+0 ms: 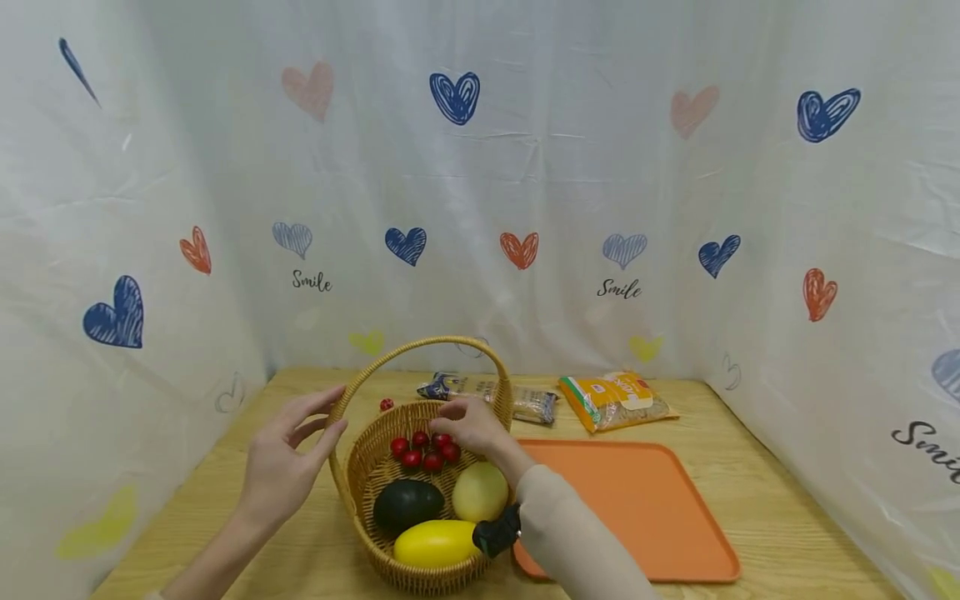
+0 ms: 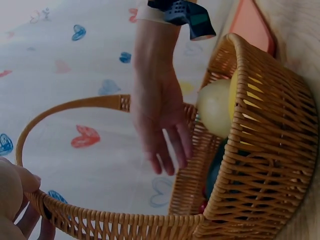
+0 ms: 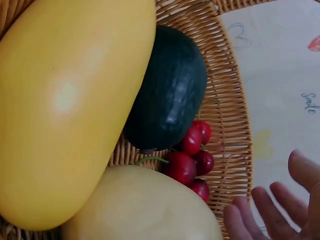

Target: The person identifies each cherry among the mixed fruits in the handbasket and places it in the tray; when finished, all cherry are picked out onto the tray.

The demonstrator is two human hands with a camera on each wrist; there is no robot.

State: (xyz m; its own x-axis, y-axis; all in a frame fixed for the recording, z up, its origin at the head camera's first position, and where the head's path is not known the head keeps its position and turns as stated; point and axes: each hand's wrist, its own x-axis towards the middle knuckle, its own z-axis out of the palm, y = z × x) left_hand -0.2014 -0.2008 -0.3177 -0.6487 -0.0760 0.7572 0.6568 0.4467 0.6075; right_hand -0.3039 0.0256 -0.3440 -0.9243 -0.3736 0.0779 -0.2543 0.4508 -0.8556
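Note:
A wicker basket with a tall arched handle stands on the table. My left hand holds the left side of that handle between thumb and fingers. Above the far side of the basket, my right hand hangs with relaxed fingers and nothing in them. Red cherries lie below it, at the back of the basket. In front of them are a dark green oval fruit, a pale yellow-green round melon and a bright yellow oblong melon. The right wrist view shows the right fingers apart from the fruit.
An orange tray lies right of the basket. Behind stand a clear packet with a dark blue end and an orange food bag. A small red item sits behind the basket. Heart-printed curtains surround the table.

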